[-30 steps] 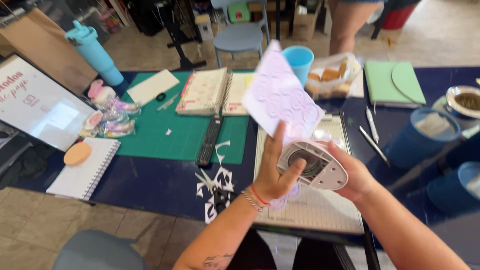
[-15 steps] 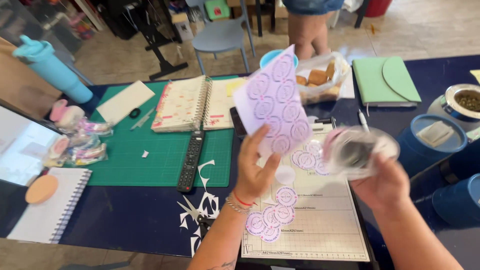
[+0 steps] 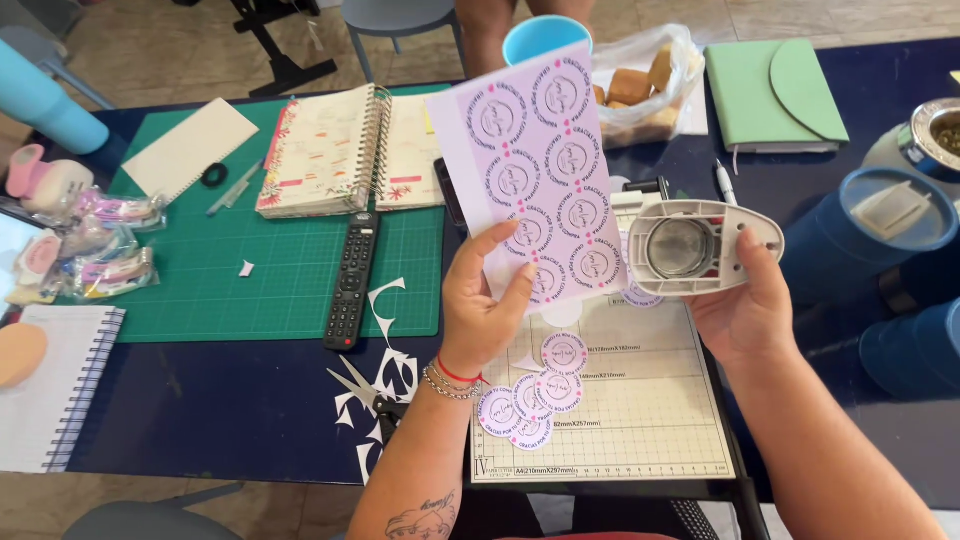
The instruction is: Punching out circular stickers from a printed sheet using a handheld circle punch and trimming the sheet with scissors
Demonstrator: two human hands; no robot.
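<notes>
My left hand point(image 3: 485, 305) holds up a pale lilac sheet point(image 3: 535, 170) printed with round labels, gripping it by its lower edge. My right hand point(image 3: 745, 310) grips a white circle punch point(image 3: 700, 245), turned underside up, with its opening against the sheet's right edge. Several punched round labels point(image 3: 540, 390) lie below on a white gridded paper trimmer point(image 3: 640, 420). Paper offcuts point(image 3: 385, 365) and scissors point(image 3: 370, 395) lie on the dark blue table just left of my left wrist.
A green cutting mat point(image 3: 250, 280) carries a black remote point(image 3: 350, 280) and an open spiral planner point(image 3: 340, 150). A spiral notebook point(image 3: 55, 400) lies far left, blue tumblers point(image 3: 880, 230) stand right, a green folder point(image 3: 775, 95) and a bag of snacks point(image 3: 640, 85) sit behind.
The punch has turned over from top side up to underside up and come to the sheet's right edge. My left hand has kept the sheet raised.
</notes>
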